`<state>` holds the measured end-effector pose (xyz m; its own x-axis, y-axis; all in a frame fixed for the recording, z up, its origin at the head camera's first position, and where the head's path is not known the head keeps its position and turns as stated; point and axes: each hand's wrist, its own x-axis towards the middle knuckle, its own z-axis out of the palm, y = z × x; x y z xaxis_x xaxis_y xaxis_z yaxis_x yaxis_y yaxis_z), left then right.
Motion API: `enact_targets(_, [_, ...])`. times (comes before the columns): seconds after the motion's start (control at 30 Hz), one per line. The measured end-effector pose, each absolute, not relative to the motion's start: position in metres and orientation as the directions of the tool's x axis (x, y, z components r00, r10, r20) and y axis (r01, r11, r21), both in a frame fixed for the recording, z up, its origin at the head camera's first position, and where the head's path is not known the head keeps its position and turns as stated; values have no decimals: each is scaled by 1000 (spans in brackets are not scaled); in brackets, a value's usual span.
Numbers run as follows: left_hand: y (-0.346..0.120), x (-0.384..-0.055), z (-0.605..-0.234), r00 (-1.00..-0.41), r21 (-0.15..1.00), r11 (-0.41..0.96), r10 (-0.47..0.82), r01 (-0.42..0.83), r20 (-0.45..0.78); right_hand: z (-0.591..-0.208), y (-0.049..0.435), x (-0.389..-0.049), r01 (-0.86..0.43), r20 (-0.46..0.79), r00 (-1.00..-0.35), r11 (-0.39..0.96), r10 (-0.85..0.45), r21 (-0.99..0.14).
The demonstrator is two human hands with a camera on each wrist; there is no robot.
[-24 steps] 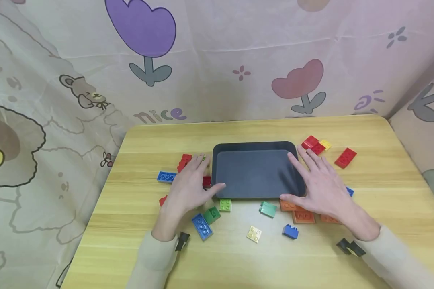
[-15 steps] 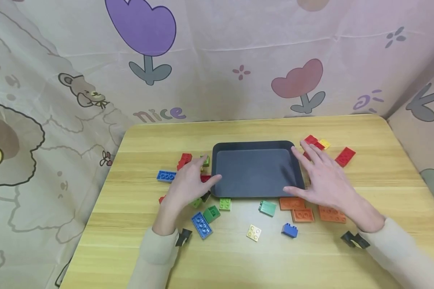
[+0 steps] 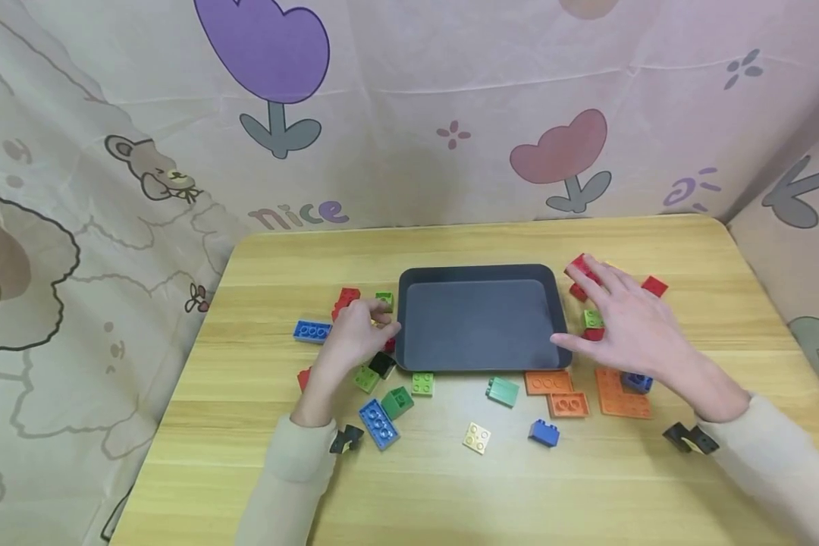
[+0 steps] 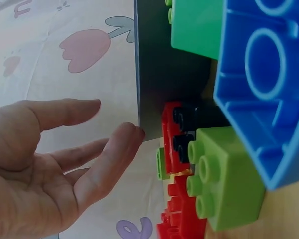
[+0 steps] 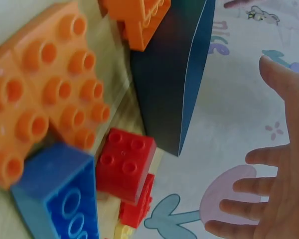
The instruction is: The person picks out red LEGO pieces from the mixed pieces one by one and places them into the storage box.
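Note:
A dark rectangular tray (image 3: pixel 481 326) lies on the table between the two hands. My left hand (image 3: pixel 355 334) hovers over toy building bricks left of it, fingers loosely bent and thumb apart from them. Nothing sits between thumb and fingers in the left wrist view, where a lime brick (image 4: pixel 229 179) and a blue brick (image 4: pixel 274 74) show close by. Right of the tray, my right hand (image 3: pixel 635 330) is spread above more bricks, partly covering them. Red bricks (image 3: pixel 580 267) lie beyond its fingertips. A lime brick (image 3: pixel 592 318) shows beneath the fingers.
Orange bricks (image 3: pixel 547 382) lie at the tray's front right. Along the front are a teal brick (image 3: pixel 502 392), a cream brick (image 3: pixel 476 438) and a blue brick (image 3: pixel 544 432). A black brick (image 3: pixel 383 365) sits near the tray's left corner. A patterned cloth (image 3: pixel 409 167) hangs behind the table.
My right hand has moved right, off the tray's edge, uncovering orange bricks and a lime one. My left hand has drawn slightly left, its fingers bending in. The tray and bricks stay put.

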<state>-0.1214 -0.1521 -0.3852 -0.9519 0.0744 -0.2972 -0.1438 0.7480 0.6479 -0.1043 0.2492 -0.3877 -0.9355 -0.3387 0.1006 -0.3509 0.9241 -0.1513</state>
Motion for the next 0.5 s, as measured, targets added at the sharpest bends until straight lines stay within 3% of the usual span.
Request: enact_targets(0.5, [-149, -131, -391, -923, 695, 687, 91, -214, -374, -389, 265, -117, -318, 59, -948, 934, -313, -161])
